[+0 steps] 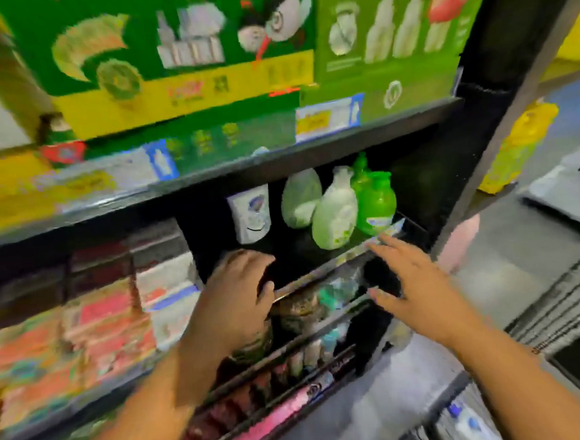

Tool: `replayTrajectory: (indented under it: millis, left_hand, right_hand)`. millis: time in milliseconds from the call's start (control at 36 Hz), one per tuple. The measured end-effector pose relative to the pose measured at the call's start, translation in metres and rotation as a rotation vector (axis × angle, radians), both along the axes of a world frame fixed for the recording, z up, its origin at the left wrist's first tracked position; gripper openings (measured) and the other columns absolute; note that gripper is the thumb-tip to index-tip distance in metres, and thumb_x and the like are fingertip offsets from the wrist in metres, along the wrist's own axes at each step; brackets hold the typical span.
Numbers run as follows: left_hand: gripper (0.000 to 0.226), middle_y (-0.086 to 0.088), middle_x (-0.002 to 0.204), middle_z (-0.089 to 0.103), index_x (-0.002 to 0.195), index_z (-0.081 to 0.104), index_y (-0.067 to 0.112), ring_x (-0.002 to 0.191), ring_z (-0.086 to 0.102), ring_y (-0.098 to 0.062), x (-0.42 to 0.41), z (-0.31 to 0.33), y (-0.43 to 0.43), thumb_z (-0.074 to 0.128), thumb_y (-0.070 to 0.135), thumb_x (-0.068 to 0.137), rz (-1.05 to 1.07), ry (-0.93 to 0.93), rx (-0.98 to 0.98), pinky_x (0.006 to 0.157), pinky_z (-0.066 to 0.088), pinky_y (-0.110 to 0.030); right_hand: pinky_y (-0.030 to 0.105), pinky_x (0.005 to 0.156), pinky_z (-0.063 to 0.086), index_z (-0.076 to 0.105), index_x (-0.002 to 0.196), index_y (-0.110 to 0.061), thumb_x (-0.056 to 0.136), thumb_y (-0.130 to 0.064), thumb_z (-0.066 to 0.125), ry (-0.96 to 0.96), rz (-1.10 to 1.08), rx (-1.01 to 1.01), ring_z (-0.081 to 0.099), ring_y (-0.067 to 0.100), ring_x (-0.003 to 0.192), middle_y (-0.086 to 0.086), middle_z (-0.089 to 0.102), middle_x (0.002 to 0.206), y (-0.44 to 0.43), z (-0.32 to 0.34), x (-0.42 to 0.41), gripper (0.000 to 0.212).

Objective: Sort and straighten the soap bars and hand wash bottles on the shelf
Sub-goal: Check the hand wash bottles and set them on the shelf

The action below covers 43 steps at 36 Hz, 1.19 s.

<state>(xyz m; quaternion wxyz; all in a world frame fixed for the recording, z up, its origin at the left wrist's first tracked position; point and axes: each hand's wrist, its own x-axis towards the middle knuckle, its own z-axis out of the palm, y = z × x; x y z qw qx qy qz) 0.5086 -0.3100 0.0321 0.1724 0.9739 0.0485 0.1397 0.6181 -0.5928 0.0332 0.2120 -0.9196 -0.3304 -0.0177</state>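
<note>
1. head view: the green bottle (pixel 375 203) stands upright just beyond your right hand (pixel 413 280), at the front edge of the shelf (pixel 294 250); the pale bottle (pixel 336 216) beside it tilts.
2. your right hand is nearer, fingers spread, holding nothing.
3. your left hand (pixel 238 292) curls below the white bottle (pixel 251 210); i cannot tell if it holds anything.
4. soap boxes (pixel 117 318) crowd the left.

Far from you, a dark green carton (pixel 181 55) sits beside a lime carton (pixel 387 58); right, a yellow bag (pixel 523 145) on the floor (pixel 512 273).
</note>
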Motion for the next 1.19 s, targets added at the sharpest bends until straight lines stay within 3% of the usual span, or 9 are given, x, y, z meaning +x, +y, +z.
replayTrajectory:
  millis: [167,333,472,583,750,861,944,1000,1194]
  left_hand:
    - [0.058,0.004,0.157,0.031,0.152,0.035,0.029,0.144,0.025,-0.026,-0.024,-0.003,0.067,0.047,0.048,0.098,0.268,0.136,0.114,0.119,0.024,-0.040]
    - [0.084,0.002,0.167,0.000,0.158,0.008,0.029,0.153,-0.011,-0.030,-0.021,-0.017,0.092,0.039,0.070,0.092,0.356,0.316,0.253,0.122,-0.003,-0.051]
    - [0.098,0.004,0.168,-0.005,0.158,0.005,0.032,0.153,-0.003,-0.027,-0.021,-0.039,0.095,0.046,0.079,0.082,0.390,0.286,0.231,0.122,0.002,-0.051]
    - [0.102,0.002,0.167,-0.004,0.158,0.006,0.032,0.153,-0.002,-0.028,-0.019,-0.040,0.099,0.050,0.080,0.079,0.378,0.277,0.232,0.121,0.005,-0.052]
    - [0.103,0.002,0.167,-0.005,0.157,0.004,0.032,0.153,-0.003,-0.029,-0.018,-0.046,0.102,0.049,0.080,0.079,0.378,0.252,0.239,0.121,0.007,-0.055]
    - [0.101,0.002,0.167,-0.008,0.157,0.000,0.031,0.153,-0.004,-0.029,-0.019,-0.047,0.101,0.047,0.080,0.081,0.377,0.253,0.257,0.121,0.007,-0.054]
    - [0.101,0.003,0.167,-0.009,0.157,-0.001,0.031,0.153,-0.006,-0.028,-0.020,-0.045,0.101,0.046,0.079,0.083,0.375,0.265,0.253,0.121,0.005,-0.054]
    - [0.100,0.002,0.167,-0.009,0.158,-0.001,0.031,0.153,-0.007,-0.028,-0.020,-0.044,0.102,0.046,0.079,0.083,0.373,0.275,0.249,0.122,0.005,-0.053]
    - [0.100,0.001,0.167,-0.009,0.159,-0.001,0.029,0.153,-0.007,-0.029,-0.021,-0.043,0.101,0.045,0.078,0.085,0.359,0.279,0.266,0.122,0.004,-0.049]
  right_hand:
    - [0.034,0.121,0.019,0.031,0.155,-0.027,0.093,-0.038,0.069,0.056,0.104,-0.017,0.018,0.019,0.152,0.000,0.021,0.165,0.084,0.015,-0.009,0.074]
    - [0.025,0.111,0.025,0.032,0.154,-0.014,0.092,-0.033,0.072,0.214,0.062,0.061,0.033,0.022,0.145,0.006,0.034,0.159,0.156,0.011,-0.007,0.076]
    - [0.017,0.092,0.034,0.038,0.147,-0.011,0.087,-0.022,0.078,0.406,-0.002,0.265,0.050,0.015,0.124,0.003,0.052,0.137,0.203,-0.008,0.011,0.072]
    - [0.028,0.097,0.044,0.042,0.134,-0.011,0.084,-0.018,0.080,0.471,-0.005,0.379,0.056,0.020,0.120,0.000,0.055,0.125,0.229,-0.025,0.031,0.063]
    - [0.001,0.072,0.044,0.039,0.136,-0.006,0.083,-0.004,0.079,0.488,0.002,0.483,0.058,0.013,0.101,0.004,0.059,0.120,0.247,-0.034,0.051,0.066]
    - [0.022,0.087,0.054,0.040,0.129,-0.007,0.075,-0.004,0.084,0.504,-0.048,0.554,0.061,0.018,0.104,0.006,0.061,0.120,0.257,-0.040,0.063,0.070]
    - [0.041,0.095,0.055,0.048,0.132,-0.012,0.050,-0.044,0.091,0.481,-0.093,0.608,0.063,0.030,0.109,0.014,0.064,0.120,0.261,-0.066,0.088,0.098]
    - [0.048,0.094,0.055,0.055,0.126,-0.013,0.042,-0.053,0.091,0.510,-0.080,0.641,0.064,0.031,0.107,0.017,0.064,0.118,0.262,-0.093,0.113,0.100]
    - [0.039,0.073,0.060,0.066,0.108,0.003,0.056,-0.022,0.096,0.539,-0.090,0.677,0.074,0.023,0.085,0.013,0.076,0.098,0.265,-0.056,0.077,0.065]
